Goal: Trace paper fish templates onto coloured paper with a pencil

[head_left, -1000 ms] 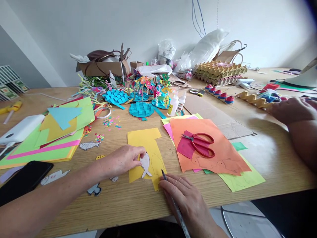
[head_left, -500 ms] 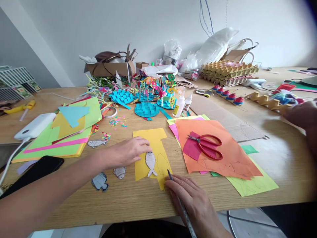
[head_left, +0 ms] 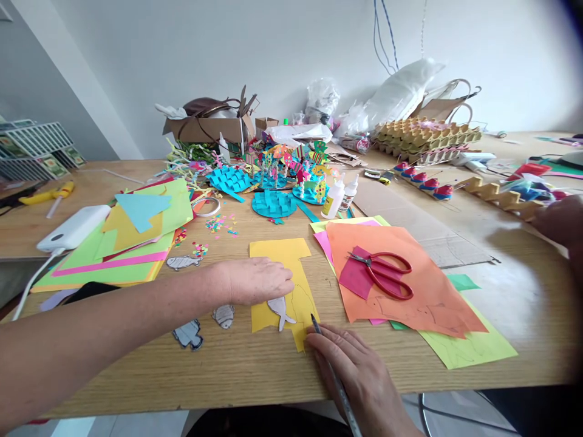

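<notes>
My left hand lies palm down over a yellow paper sheet, its fingers stretched forward. Under its fingertips is the upper part of a grey paper fish cutout; the tail sticks out toward me. Beside that cutout, a drawn outline shows on the yellow sheet. My right hand rests at the sheet's lower right edge, closed round a pencil whose tip is near the outline. More grey fish cutouts lie left of the sheet: a striped one, a wide one and a slim one.
Red-handled scissors lie on orange paper at right. Glue bottles and blue woven paper discs stand farther back. Stacked coloured paper, a white power bank and a phone are left. Another person's hand is far right.
My left hand has moved right across the yellow sheet and now covers the fish cutout's upper part. The cutout has tilted, its tail shifting right. My right hand stays with the pencil.
</notes>
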`<act>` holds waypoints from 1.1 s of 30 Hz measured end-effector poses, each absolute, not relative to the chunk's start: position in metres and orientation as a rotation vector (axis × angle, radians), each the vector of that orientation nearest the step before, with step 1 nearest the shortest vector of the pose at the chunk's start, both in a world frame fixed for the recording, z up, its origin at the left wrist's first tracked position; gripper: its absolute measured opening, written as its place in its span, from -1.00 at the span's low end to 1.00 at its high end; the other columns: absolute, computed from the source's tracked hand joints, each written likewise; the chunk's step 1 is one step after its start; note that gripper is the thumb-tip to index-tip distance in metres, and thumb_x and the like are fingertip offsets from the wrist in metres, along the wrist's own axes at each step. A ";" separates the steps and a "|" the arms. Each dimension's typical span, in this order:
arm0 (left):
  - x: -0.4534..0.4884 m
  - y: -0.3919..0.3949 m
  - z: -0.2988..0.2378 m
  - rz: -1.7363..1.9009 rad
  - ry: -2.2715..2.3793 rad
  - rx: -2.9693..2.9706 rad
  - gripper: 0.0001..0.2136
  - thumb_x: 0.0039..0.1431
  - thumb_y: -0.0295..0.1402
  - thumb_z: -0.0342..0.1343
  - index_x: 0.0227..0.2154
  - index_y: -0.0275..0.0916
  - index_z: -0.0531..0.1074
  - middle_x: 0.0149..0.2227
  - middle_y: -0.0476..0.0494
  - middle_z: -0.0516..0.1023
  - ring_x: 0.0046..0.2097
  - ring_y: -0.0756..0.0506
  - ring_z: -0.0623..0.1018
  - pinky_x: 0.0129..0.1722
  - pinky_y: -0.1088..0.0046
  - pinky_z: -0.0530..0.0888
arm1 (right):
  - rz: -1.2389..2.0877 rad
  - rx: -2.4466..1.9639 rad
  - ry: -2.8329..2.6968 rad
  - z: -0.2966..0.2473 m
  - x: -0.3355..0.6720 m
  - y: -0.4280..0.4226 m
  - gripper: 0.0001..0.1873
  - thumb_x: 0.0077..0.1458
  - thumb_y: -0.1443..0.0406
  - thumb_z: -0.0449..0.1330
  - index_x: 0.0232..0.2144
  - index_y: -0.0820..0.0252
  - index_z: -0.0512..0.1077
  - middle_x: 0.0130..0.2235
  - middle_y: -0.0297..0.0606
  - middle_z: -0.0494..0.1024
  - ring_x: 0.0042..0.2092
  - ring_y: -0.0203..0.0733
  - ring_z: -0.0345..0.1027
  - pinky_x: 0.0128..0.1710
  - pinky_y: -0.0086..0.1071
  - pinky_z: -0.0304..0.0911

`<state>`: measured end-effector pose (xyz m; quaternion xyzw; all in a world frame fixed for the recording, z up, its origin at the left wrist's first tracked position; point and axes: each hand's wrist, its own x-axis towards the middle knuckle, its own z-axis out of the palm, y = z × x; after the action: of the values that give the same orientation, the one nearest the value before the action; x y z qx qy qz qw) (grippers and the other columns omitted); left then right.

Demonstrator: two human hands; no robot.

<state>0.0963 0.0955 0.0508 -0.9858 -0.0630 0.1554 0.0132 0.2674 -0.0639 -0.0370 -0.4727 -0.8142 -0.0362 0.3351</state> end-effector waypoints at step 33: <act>0.068 0.067 0.048 0.454 -0.281 -3.114 -0.78 -0.03 -0.51 0.27 -0.39 -0.26 0.31 -0.33 -0.10 0.43 -0.29 -0.12 0.41 -0.37 0.38 0.31 | -0.128 -1.246 -2.115 -0.031 0.265 -0.063 -0.72 0.29 0.37 -0.12 -0.16 0.24 0.39 -0.22 -0.10 0.60 -0.15 -0.12 0.48 -0.24 -0.31 0.41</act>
<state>0.0676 0.0671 0.0484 -0.9856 -0.0889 0.1437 -0.0087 0.2653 -0.0631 -0.0311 -0.4776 -0.8106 -0.0491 0.3353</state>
